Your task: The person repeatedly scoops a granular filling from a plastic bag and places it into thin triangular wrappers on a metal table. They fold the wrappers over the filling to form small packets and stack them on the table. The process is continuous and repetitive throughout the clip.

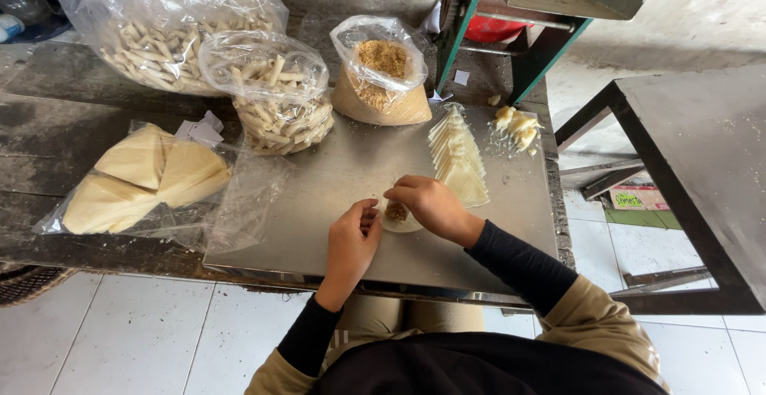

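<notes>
My left hand point(353, 239) and my right hand point(431, 205) meet over one pale pastry wrapper point(401, 223) lying on the steel sheet point(319, 203). Brown crumbly filling point(396, 211) sits on the wrapper between my fingers. Both hands pinch the wrapper's edges, fingers curled. Just beyond my right hand lies a fanned row of triangular wrappers point(457, 156). A clear bag of brown filling point(381, 76) stands open at the back of the sheet.
Two clear bags of rolled pastry sticks point(275, 100) point(159, 28) stand at the back left. A bag of stacked wrappers point(144, 179) lies at the left. Dough scraps point(517, 128) lie at the back right. A green-legged machine point(542, 12) and a dark table point(694, 148) stand to the right.
</notes>
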